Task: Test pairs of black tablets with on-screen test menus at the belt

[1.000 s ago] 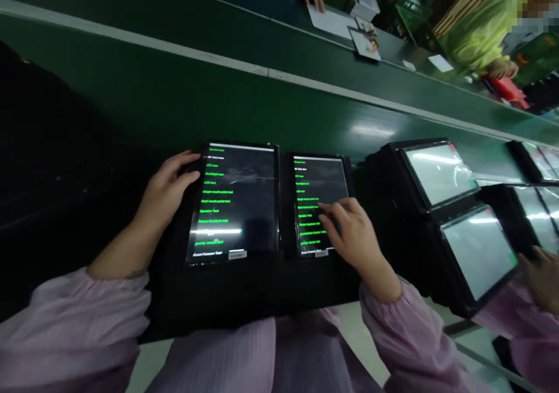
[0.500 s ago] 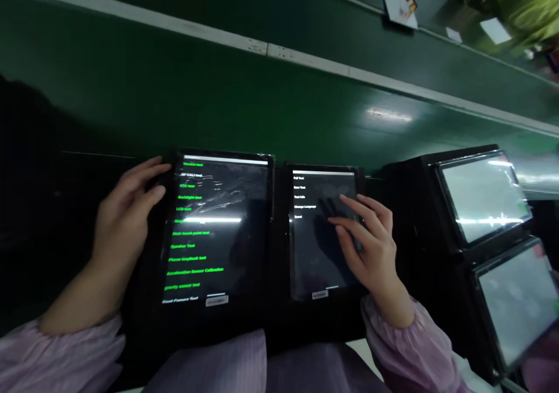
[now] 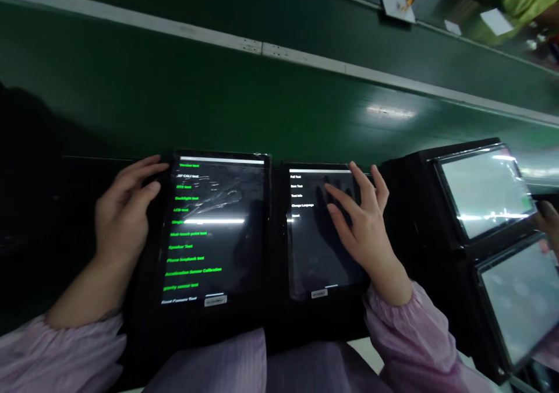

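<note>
Two tablets with dark screens lie side by side in front of me. The left tablet [image 3: 236, 253] shows a list of test names, mostly in green, under clear film. On the right tablet [image 3: 310, 259] is a short white menu that includes "Full Test" and "Item Test". My left hand [image 3: 124, 206] rests beside the left tablet's left edge, fingers apart, holding nothing. Over the right part of the right tablet is my right hand [image 3: 364, 224], its fingers spread and empty. Whether a fingertip touches the glass I cannot tell. Each tablet has a small label at its lower edge.
To the right, two more tablets [image 3: 480, 189] with bright screens [image 3: 519, 300] lie tilted on black stands. Another person's hand [image 3: 549, 221] shows at the right edge. A green bench [image 3: 262, 102] with a pale strip runs behind, with papers [image 3: 395, 0] farther back.
My right hand has moved up over the right tablet, its fingers spreading toward the top edge. Another person's hand has come into view at the far right. Both screens show the same lists.
</note>
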{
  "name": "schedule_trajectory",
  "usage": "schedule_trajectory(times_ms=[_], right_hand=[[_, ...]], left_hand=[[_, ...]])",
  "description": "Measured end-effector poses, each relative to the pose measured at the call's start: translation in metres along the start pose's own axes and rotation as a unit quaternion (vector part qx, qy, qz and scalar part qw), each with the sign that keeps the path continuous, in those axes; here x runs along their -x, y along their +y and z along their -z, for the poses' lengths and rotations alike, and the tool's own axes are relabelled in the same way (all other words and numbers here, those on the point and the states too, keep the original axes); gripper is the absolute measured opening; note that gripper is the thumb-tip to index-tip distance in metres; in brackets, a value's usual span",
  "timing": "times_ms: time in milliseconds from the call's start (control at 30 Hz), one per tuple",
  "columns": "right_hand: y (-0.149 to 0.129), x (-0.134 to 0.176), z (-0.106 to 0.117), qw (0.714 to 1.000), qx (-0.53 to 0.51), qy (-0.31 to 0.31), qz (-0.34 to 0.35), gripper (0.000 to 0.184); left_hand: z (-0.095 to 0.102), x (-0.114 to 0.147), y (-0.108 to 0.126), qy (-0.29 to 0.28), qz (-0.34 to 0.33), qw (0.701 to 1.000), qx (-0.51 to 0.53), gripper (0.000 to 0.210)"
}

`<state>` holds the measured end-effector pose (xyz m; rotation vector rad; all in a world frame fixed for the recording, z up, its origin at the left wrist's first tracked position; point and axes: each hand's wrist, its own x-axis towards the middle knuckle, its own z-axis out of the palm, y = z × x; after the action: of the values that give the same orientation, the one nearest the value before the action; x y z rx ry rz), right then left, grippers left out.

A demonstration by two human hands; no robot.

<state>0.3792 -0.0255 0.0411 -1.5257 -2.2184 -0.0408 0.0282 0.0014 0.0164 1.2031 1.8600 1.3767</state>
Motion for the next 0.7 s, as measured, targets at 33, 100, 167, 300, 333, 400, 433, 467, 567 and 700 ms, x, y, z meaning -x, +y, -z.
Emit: schedule_trajectory(times_ms=[33, 100, 167, 300, 333, 400, 433, 467, 567, 700], right_hand=[[0.000, 0.000, -0.001, 1.000, -0.004, -0.001, -0.002, 0.034], [0.001, 0.001, -0.001, 1.000, -0.015, 0.007, -0.007, 0.034], [0.000, 0.003, 0.002, 0.999, -0.026, 0.030, -0.015, 0.033], [-0.003, 0.006, 0.012, 0.997, -0.044, 0.055, -0.023, 0.028], [-0.005, 0.006, 0.013, 0.997, -0.047, 0.053, -0.020, 0.027], [-0.007, 0.008, 0.013, 0.997, -0.052, 0.047, -0.013, 0.026], [-0.008, 0.008, 0.012, 0.998, -0.053, 0.046, -0.010, 0.026], [-0.009, 0.009, 0.010, 0.998, -0.053, 0.046, -0.007, 0.026], [-0.011, 0.008, 0.006, 0.998, -0.053, 0.040, -0.002, 0.028], [-0.013, 0.007, 0.005, 0.999, -0.042, 0.034, 0.002, 0.031]], left_hand=[[0.000, -0.001, -0.002, -0.002, -0.006, 1.000, 0.009, 0.027], [0.001, -0.001, -0.004, -0.002, -0.011, 1.000, 0.017, 0.026], [0.001, -0.001, -0.005, -0.002, -0.006, 1.000, 0.008, 0.027], [0.003, 0.000, -0.003, -0.005, -0.008, 1.000, -0.016, 0.029], [0.003, 0.000, -0.002, -0.006, -0.010, 1.000, -0.020, 0.029], [0.003, 0.000, -0.002, -0.010, -0.011, 1.000, -0.025, 0.029], [0.003, 0.000, -0.002, -0.011, -0.011, 1.000, -0.027, 0.029], [0.003, 0.001, -0.002, -0.013, -0.011, 0.999, -0.029, 0.029], [0.003, 0.001, -0.002, -0.016, -0.017, 0.999, -0.039, 0.031], [0.004, 0.001, -0.004, -0.030, -0.012, 0.998, -0.046, 0.032]])
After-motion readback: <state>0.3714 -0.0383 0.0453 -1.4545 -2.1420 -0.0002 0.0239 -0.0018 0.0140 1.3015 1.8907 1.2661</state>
